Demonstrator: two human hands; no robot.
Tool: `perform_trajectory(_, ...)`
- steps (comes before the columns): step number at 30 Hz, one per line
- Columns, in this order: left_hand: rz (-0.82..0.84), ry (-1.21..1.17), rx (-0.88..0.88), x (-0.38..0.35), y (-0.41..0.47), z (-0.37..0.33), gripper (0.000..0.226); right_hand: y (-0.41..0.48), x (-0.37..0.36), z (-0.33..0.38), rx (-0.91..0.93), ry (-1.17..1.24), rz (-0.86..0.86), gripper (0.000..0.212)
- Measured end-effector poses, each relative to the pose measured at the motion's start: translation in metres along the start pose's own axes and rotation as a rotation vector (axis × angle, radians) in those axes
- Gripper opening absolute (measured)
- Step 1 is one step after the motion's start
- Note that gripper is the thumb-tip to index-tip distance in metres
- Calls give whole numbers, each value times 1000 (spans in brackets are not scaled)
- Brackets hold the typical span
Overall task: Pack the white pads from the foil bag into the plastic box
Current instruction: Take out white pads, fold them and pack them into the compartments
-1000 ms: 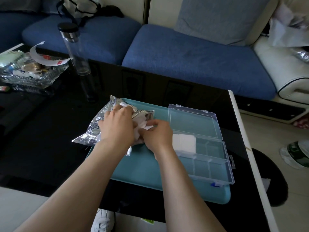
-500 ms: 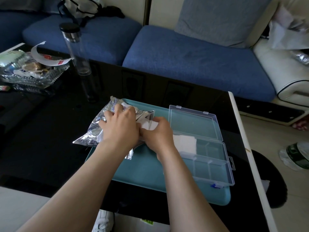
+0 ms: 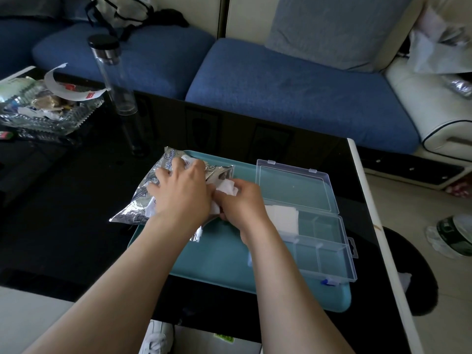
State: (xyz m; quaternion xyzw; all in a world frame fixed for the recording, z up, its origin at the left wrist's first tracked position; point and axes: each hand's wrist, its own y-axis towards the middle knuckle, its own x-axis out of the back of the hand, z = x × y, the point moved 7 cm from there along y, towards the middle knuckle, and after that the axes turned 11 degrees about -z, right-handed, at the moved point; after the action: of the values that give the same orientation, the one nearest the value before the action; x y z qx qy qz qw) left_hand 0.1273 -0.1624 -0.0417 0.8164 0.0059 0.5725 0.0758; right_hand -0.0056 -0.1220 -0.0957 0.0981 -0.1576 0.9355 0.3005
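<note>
Pinned foil bag (image 3: 132, 213) under spread left hand (image 3: 181, 195), pinched white pad (image 3: 227, 190) with curled fingers (image 3: 246, 187) of right hand (image 3: 241, 204); next likely needed: pull free, carry right to plastic box (image 3: 332, 254).

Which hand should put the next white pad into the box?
The right hand. It pinches a white pad at the mouth of the foil bag, and the open plastic box lies just beside it on that side. The left hand presses on the bag, farther from the box.

Left hand (image 3: 181, 192) splayed flat, palm down; right hand (image 3: 240, 203) curled, pinching a white pad (image 3: 226, 189).
</note>
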Motion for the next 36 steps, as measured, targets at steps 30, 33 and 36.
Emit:
perform_trajectory(30, -347, -485, -301, 28, -19, -77, 27, 2, 121, 43, 217, 106, -341, 22)
perform_trajectory(33, -141, -798, -74, 25, -21, -90, 17, -2, 126, 46, 214, 156, -268, 20)
perform_trajectory(36, 121, -1100, 135, 3, -26, -99, 14, -6, 130, 49, 193, 209, -190, 14)
